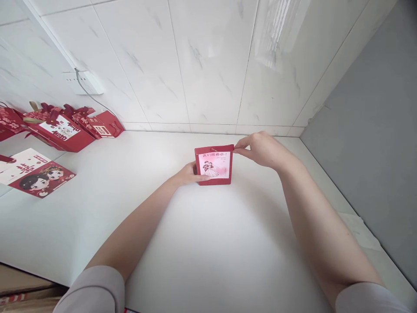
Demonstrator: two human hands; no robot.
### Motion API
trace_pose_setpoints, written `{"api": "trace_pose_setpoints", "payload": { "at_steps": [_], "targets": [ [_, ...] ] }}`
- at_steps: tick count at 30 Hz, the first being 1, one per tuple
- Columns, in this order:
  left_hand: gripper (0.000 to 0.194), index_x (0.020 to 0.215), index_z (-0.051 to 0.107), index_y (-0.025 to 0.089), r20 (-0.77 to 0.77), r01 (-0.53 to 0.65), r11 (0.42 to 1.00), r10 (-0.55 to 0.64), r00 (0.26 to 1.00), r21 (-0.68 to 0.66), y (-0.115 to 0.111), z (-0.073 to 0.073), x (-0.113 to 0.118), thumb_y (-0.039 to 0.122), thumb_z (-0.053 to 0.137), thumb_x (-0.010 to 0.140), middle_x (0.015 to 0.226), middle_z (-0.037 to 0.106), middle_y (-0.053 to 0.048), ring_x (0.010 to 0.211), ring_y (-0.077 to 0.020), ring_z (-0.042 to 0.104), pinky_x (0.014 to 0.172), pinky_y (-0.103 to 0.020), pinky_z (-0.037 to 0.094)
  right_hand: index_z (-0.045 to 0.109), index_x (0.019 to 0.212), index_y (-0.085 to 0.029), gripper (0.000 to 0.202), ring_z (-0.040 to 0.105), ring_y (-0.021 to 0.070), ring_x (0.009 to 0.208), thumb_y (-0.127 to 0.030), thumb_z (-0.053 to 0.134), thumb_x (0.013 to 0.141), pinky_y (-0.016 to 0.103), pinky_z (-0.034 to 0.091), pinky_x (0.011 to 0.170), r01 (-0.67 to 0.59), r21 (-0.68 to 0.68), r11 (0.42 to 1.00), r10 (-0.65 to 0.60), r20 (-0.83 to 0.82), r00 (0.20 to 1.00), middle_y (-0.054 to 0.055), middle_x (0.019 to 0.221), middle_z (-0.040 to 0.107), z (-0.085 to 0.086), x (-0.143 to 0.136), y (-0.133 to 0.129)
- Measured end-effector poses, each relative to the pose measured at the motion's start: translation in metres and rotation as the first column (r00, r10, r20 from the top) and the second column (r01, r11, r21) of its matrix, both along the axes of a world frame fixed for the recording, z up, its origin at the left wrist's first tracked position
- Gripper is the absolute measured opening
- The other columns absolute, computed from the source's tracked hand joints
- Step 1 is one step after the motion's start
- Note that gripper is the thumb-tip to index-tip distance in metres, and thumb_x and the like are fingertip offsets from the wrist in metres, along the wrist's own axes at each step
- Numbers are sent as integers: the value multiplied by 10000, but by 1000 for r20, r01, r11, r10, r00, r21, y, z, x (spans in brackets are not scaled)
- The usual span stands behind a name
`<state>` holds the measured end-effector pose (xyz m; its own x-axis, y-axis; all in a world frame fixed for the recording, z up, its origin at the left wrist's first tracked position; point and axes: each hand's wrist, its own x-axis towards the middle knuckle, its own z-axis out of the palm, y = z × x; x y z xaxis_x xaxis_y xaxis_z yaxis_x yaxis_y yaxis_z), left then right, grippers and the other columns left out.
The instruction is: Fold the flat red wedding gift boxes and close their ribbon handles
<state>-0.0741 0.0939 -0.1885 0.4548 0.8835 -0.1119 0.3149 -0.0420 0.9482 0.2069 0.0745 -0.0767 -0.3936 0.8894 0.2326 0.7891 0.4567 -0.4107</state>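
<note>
A small red gift box [215,181] stands upright on the white table, its front bearing a pink panel with a drawn wedding couple and handwritten-style characters. My left hand [189,174] grips its lower left side, thumb across the front and the other fingers hidden behind. At the box's top right corner, my right hand [257,148] pinches the edge between thumb and fingertips. Whether those fingertips hold a flap or just the corner is too small to tell.
Several red gift boxes with ribbons [70,130] stand at the back left by the tiled wall [211,65]. A flat printed card or bag [39,174] lies nearer. A cable [94,98] runs down from a wall socket [86,82]. A grey panel [368,130] borders the right side.
</note>
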Motion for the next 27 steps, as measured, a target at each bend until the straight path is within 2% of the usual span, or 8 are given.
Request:
{"api": "trace_pose_setpoints", "payload": {
  "at_steps": [5,11,19,22,27],
  "targets": [
    [687,1239,596,178,7,13,1000,-13,1000,2,1,0,0,381,848,633,1290,632,-141,1191,-343,593,1001,-549,479,726,1002,-250,231,683,203,897,-373,593,858,288,504,674,-35,-27,999,30,-169,985,19,958,753,-5,-1,4],
    [707,1267,578,189,48,35,999,-36,998,18,3,-5,-1,368,846,638,1307,621,-138,1210,-347,580,994,-538,485,726,888,-240,196,683,184,846,-374,586,859,267,495,615,-115,-175,978,61,-283,957,12,908,753,-6,1,9],
    [701,1274,575,188,39,39,999,-40,998,28,0,-3,-1,367,839,650,1309,618,-144,1212,-350,577,991,-544,484,707,890,-234,186,684,182,864,-350,565,867,261,482,612,-145,-206,968,87,-266,960,12,901,752,-6,3,11],
    [696,1262,584,180,24,25,999,-26,999,21,0,-2,0,376,842,646,1299,623,-149,1203,-352,583,993,-550,481,697,900,-233,182,684,191,881,-343,553,876,280,494,657,-148,-153,977,110,-232,966,14,923,750,-6,2,9],
    [701,1269,580,176,21,34,999,-34,999,8,1,-1,-1,374,840,649,1289,629,-150,1190,-352,593,984,-559,484,653,1095,-229,243,670,211,927,-278,522,896,313,489,719,-171,108,979,189,-190,963,40,1066,726,-12,-14,5]
  ]
}}
